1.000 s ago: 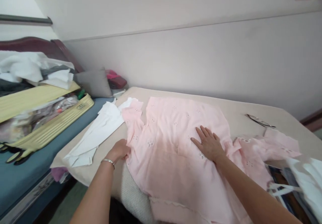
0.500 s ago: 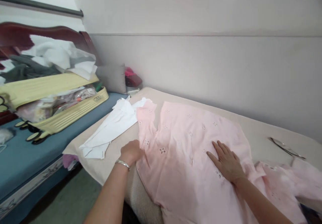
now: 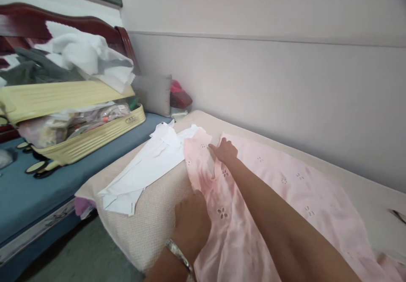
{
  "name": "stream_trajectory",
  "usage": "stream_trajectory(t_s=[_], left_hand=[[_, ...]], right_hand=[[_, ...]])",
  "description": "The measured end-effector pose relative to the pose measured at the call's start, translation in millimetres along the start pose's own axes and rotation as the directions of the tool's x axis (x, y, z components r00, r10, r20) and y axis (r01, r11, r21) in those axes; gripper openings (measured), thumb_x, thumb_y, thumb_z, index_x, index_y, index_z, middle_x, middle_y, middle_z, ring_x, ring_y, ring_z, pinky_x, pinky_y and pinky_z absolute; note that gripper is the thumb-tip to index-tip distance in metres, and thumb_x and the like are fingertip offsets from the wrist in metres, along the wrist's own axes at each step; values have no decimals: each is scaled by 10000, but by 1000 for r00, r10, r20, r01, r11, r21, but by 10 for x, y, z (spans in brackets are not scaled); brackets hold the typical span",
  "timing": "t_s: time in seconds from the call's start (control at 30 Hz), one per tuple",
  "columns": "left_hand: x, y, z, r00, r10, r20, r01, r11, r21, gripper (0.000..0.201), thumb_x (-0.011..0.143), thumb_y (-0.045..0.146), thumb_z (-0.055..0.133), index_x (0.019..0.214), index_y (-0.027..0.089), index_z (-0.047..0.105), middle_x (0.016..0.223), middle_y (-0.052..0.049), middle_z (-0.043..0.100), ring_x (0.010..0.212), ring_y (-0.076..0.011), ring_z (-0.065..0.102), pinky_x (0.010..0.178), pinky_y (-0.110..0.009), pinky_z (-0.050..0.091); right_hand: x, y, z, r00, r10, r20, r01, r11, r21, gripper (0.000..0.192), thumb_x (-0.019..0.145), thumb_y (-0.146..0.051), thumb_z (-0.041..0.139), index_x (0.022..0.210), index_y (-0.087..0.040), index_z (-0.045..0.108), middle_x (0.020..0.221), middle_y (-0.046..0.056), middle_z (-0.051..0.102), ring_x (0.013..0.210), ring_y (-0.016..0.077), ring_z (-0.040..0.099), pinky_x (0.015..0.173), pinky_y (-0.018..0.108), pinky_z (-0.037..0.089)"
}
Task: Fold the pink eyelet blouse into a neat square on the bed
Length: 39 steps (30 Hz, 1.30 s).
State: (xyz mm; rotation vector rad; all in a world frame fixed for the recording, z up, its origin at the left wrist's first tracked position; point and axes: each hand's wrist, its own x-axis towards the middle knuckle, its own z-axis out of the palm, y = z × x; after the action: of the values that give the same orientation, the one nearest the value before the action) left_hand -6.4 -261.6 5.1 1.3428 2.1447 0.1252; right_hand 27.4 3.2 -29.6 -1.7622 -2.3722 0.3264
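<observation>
A light pink garment (image 3: 285, 197) with cut-out flower eyelets lies spread over the bed, wrinkled in front and flatter toward the right. My left hand (image 3: 193, 216), with a silver bangle at its wrist, is closed on the garment's near left edge. Farther up, my right hand (image 3: 226, 150) reaches across the cloth, its fingers curled at the top edge beside a slit-like opening; the fingertips are partly hidden. Left of the pink cloth lies a folded white garment (image 3: 149, 168), touching its upper left corner.
A beige textured cover (image 3: 158, 197) lies under the garments. On a blue surface (image 3: 79, 176) at left sits an open yellow suitcase (image 3: 91, 144) stuffed with bags and clothes. A grey pillow (image 3: 154, 94) stands behind. Glasses (image 3: 398, 215) lie at the right edge by the wall.
My right hand has moved from flat on the garment's middle to its upper edge and curled its fingers. The left side of the cloth is more bunched, and the view has shifted.
</observation>
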Motion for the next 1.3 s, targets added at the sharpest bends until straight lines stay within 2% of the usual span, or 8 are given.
stream_trajectory(t_s=[0.17,0.4,0.63,0.77,0.9,1.0,1.13,1.3], left_hand=[[-5,87,69,996,-69,-50,69,998,12,298,859,103,446,1097,181,606,1020,-232,671,970,-330,685,776,-427,471],[-117,89,-10,984,-54,-170,43,997,-66,135,877,157,458,964,177,559,903,-128,665,855,-265,668,682,-352,402],[-201,282,148,916,316,-246,-381,877,-292,74,928,250,416,855,238,422,829,-15,597,715,-163,537,638,-313,342],[-208,426,343,856,494,-153,-516,794,-321,73,932,284,424,873,243,408,889,-6,613,729,-157,533,627,-311,342],[-172,498,552,837,547,17,-532,821,-206,90,914,295,427,977,239,457,973,-41,648,754,-189,571,591,-333,309],[-153,521,653,810,575,110,-558,816,-151,142,926,328,412,1001,232,485,1008,-64,660,777,-211,599,587,-336,335],[-149,550,691,783,605,145,-589,795,-145,191,898,328,463,1042,212,514,1085,-97,664,887,-246,631,691,-365,457],[-151,586,667,772,611,174,-590,792,-160,314,848,298,516,1141,193,549,1203,-139,637,1066,-324,609,818,-443,528]], right_hand=[[192,-5,363,999,-30,-19,29,998,-52,470,975,-439,491,1257,-72,576,1303,249,512,1266,361,496,1052,474,381],[441,270,325,998,50,-25,-49,998,44,218,838,-187,625,1045,-142,675,1084,169,641,1008,279,643,863,375,480],[440,1010,2,966,180,-187,-124,953,276,217,917,-329,524,882,-171,669,852,104,700,787,212,626,673,287,448],[254,1557,-99,938,268,-220,-186,925,332,152,847,-234,543,788,-167,666,716,83,675,689,203,603,635,295,437],[89,1787,-64,930,321,-177,-247,906,344,152,834,-211,539,761,-163,664,556,47,608,595,196,581,622,301,451],[51,1778,-74,917,353,-188,-284,906,314,177,858,-243,538,868,-136,678,673,97,662,688,225,627,684,327,478],[67,1532,-191,895,334,-296,-269,933,240,377,933,-397,511,1153,-111,620,1152,230,645,1031,311,622,838,402,476],[-26,619,-158,981,-115,-156,136,983,125,453,964,-573,459,1102,-173,623,1121,155,663,1003,272,612,863,378,460]])
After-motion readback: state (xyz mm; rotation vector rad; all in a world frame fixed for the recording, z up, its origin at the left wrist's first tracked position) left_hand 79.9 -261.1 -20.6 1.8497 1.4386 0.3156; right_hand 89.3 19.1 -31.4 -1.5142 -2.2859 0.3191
